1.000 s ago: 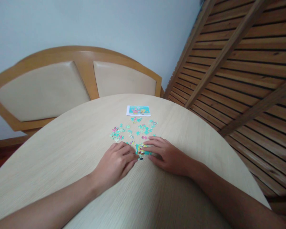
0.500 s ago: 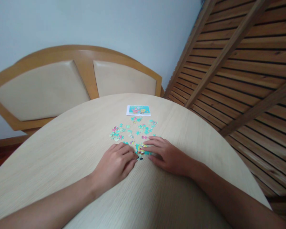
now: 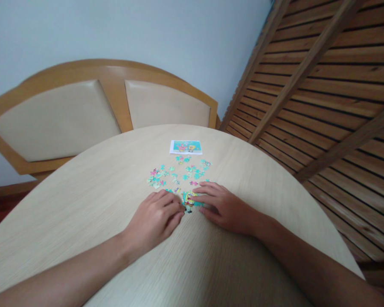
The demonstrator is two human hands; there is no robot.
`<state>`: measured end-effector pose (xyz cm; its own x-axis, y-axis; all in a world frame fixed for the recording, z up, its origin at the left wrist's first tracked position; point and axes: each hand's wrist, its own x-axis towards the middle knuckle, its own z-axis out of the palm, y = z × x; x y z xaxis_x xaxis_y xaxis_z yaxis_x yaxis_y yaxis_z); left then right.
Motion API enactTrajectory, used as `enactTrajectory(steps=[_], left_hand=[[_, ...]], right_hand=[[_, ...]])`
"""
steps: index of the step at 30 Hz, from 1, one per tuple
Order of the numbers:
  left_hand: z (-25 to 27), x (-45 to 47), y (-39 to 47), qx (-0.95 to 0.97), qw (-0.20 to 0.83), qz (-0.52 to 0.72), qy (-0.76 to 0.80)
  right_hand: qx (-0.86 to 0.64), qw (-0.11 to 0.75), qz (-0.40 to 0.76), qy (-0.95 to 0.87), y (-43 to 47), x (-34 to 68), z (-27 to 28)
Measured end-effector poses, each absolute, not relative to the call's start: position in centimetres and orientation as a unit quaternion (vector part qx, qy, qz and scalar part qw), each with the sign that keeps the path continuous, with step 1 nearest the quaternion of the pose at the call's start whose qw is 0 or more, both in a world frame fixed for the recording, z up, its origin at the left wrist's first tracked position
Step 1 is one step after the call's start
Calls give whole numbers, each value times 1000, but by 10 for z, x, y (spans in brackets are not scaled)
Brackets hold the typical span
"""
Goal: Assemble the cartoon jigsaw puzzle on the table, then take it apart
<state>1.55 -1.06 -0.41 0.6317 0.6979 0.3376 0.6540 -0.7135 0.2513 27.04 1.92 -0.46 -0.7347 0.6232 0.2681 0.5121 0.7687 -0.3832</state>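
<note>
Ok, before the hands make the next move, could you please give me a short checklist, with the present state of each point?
1. Left hand at the joined part: ok, by its left edge.
2. Left hand's grip on a piece: cannot tell, hidden from view.
3. Joined part fully visible: not ok, right hand covers some.
4. Card uncovered: ok.
5. Loose pieces on the table: ok, scattered between hands and card.
</note>
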Motion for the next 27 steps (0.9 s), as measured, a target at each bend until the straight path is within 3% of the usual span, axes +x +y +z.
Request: enactTrajectory(steps=[17,27], left_hand=[[0,19,-11,929,101,209,289],[-8,10,2,874,32,248,417]], right_hand=[[-325,201,131,-915,22,274,-2],[-386,199,88,-896,28,286,-4]])
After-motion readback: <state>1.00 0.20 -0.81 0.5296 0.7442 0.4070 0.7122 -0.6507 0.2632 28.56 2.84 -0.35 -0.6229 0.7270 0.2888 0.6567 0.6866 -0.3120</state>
